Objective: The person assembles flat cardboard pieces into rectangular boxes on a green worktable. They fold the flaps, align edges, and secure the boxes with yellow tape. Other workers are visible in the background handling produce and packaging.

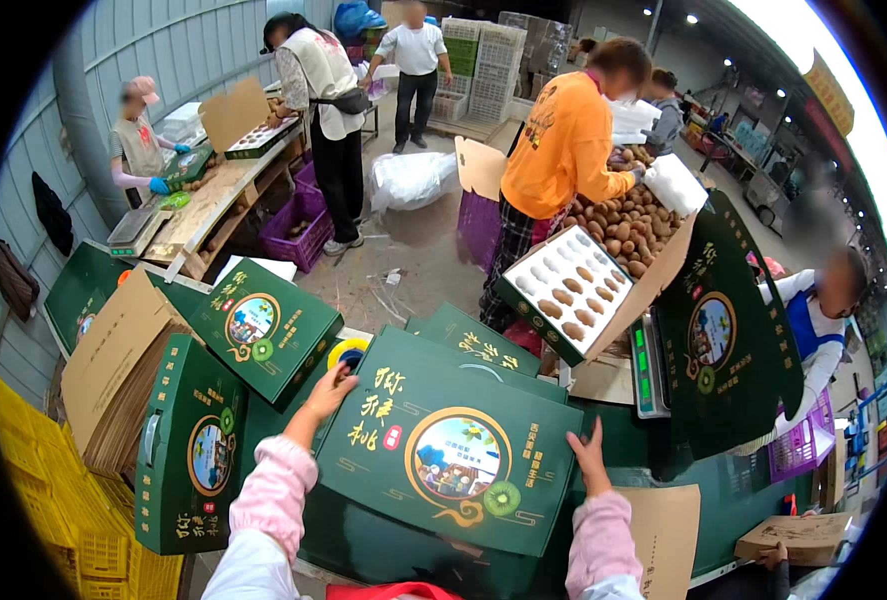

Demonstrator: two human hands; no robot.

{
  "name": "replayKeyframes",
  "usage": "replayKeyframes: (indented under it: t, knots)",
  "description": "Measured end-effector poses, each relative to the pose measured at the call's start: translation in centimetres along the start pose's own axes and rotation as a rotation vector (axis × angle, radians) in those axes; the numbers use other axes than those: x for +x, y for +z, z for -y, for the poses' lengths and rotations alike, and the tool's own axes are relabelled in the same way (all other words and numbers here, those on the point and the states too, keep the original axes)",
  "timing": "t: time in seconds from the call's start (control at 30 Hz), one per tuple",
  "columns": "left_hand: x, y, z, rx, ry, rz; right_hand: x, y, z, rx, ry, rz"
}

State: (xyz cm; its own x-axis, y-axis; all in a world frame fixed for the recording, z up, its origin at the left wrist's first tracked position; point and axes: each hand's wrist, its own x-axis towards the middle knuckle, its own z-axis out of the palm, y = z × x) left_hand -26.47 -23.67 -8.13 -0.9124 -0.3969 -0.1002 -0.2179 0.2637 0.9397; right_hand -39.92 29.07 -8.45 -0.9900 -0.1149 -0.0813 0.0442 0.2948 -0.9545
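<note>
A closed dark green gift box [433, 450] with a kiwi picture and gold lettering lies tilted in front of me. My left hand [325, 398] holds its left edge, fingertips beside a yellow tape roll [348, 352]. On the opposite edge, my right hand [591, 458] grips the side, thumb toward the lid; some fingers are hidden. Behind it lie more green boxes [475, 340]. Another green box [253, 325] rests to the left, and one with a handle [198, 450] stands upright below that.
Folded brown cardboard [113, 370] stacks at left above yellow crates [93, 530]. An open box with kiwis in a white tray [568, 285] sits ahead, beside a scale [649, 365] and an open green lid [728, 340]. A co-worker in orange [563, 140] stands at a kiwi pile [618, 230].
</note>
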Motion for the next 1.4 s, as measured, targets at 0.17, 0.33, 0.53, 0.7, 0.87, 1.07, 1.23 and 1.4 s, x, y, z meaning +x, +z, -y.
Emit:
replayKeyframes:
  t: [0.17,0.33,0.53,0.7,0.87,1.07,1.23,1.4]
  knots:
    - [-5.5,-2.5,11.3,-0.457,-0.654,0.179,-9.3,2.2,-5.3,0.962,0.876,0.176]
    - [-11.1,0.1,1.3,-0.797,-0.585,0.149,-14.1,2.2,-6.2,0.922,0.897,0.041]
    - [-17.5,3.9,7.2,-1.051,-0.713,-0.027,-16.6,3.2,-6.4,0.898,0.882,0.004]
    - [-20.6,7.4,6.1,-1.278,-0.538,-0.257,-18.3,5.5,-6.8,0.910,0.865,-0.042]
    - [-17.8,6.4,-3.5,-1.360,-0.172,-0.366,-21.7,8.1,-7.2,0.913,0.874,-0.045]
    - [-7.8,6.5,-4.0,-1.189,-0.283,-0.283,-28.8,10.9,-8.2,0.853,0.893,-0.011]
    - [0.7,6.2,-2.8,-1.108,-0.388,0.035,-31.4,11.9,-8.3,0.692,0.853,0.060]
    - [5.3,4.9,-0.1,0.274,-0.180,-0.245,-20.7,1.2,-10.0,0.712,0.701,-0.378]
